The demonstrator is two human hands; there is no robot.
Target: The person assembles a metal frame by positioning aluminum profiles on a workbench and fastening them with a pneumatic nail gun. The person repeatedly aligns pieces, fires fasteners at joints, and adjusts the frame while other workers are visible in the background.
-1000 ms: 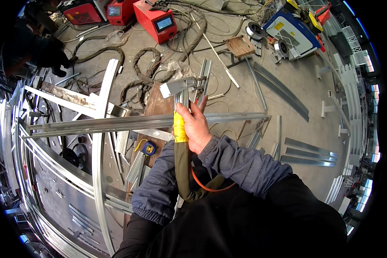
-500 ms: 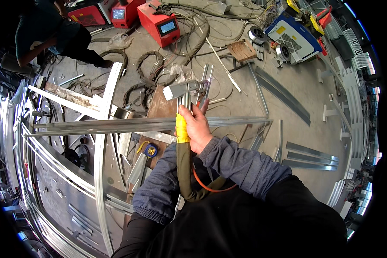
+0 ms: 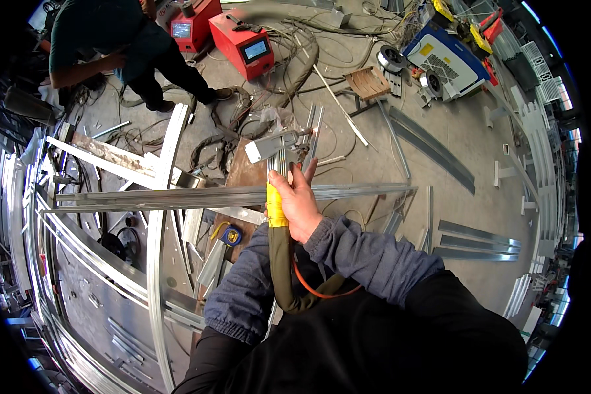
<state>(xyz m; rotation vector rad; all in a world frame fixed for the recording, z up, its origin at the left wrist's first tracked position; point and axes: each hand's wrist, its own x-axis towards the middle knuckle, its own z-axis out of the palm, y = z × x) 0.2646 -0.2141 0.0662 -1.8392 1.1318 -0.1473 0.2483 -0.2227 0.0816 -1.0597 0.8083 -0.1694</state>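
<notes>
My right hand is wrapped round the yellow-taped grip of a hand-held welding gun, its thumb on the near side and some fingers pointing forward. The gun's silver box-shaped head lies beyond the hand. From the grip, an olive sleeved cable loops toward my body beside an orange hose. My left forearm, in a grey-blue sleeve, reaches up to the grip, but the left hand is almost wholly hidden behind it. Long metal profiles run crosswise under the gun.
A blue and yellow tape measure lies left of my hands. A long upright beam crosses the profiles. Red machines, cables and a blue-white machine stand at the back. A co-worker is at far left. Metal strips lie right.
The co-worker at far left has stepped to the right and nearer. The gun head has shifted slightly left and toward me; my right hand keeps its hold.
</notes>
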